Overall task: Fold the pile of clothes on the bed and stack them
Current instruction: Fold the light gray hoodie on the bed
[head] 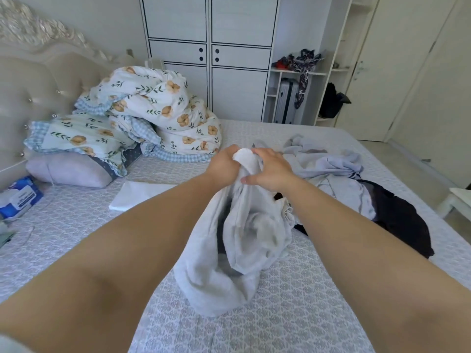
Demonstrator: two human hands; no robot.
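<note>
At the centre of the frame a pale grey garment (229, 240) hangs bunched over the patterned bed sheet (293, 314), its lower end resting there. The left hand (224, 165) and right hand (271, 169), close together, both grip its top edge. Right of it lies the unfolded clothes pile (351, 179); a folded white piece (135, 194) lies left.

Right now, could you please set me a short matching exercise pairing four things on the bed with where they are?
Things:
1. pale grey garment
2. folded white cloth
3. black garment
4. floral duvet

Places:
A. heaped by the headboard
B. lying flat, left of the arms
C. held up by both hands
D. spread at the right, in the unfolded pile

Pairs: 1-C, 2-B, 3-D, 4-A
</note>
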